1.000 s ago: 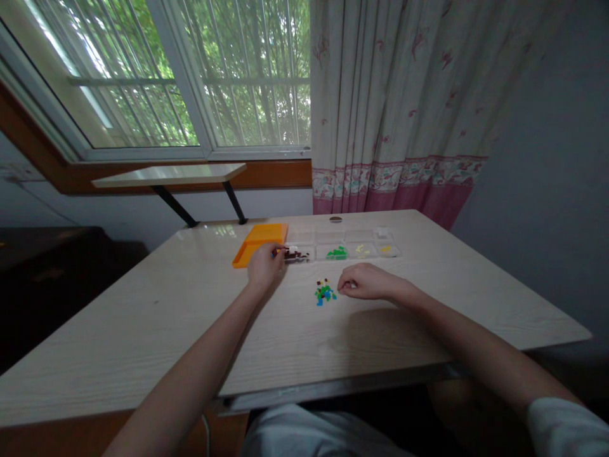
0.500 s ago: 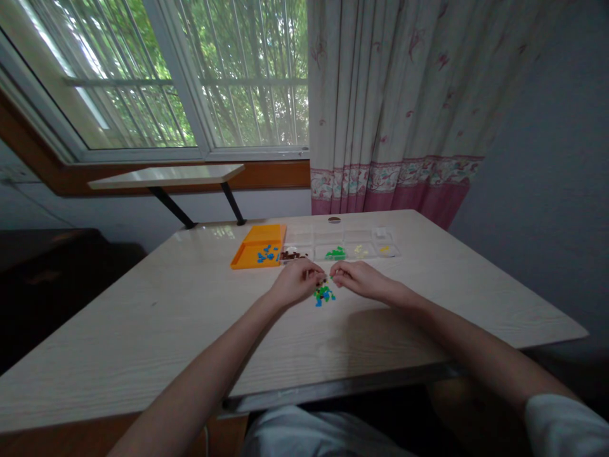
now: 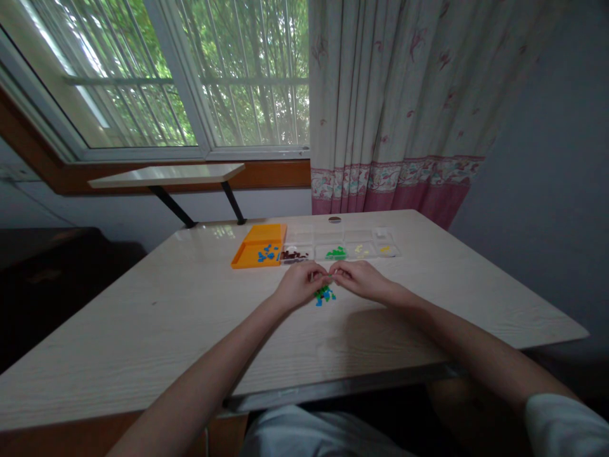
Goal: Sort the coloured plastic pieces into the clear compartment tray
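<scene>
A small heap of tiny coloured pieces [image 3: 324, 294], green, blue and dark, lies on the pale wooden table [image 3: 166, 317]. My left hand [image 3: 301, 284] and my right hand [image 3: 358, 279] meet just above the heap, fingertips pinched together and almost touching each other. What the fingers pinch is too small to make out. Behind the hands stands a clear compartment box [image 3: 342, 244] with dark, green and yellow pieces sorted in separate cells. Its orange lid [image 3: 259, 244] lies open at the left with blue pieces on it.
A small dark round thing [image 3: 334, 219] lies at the table's far edge behind the box. A narrow shelf on black brackets [image 3: 166, 174] sits under the window. A patterned curtain [image 3: 394, 108] hangs at the back right.
My left hand came back from the orange lid and box to the heap. My right hand moved a little left and up, and the two hands' fingertips now meet.
</scene>
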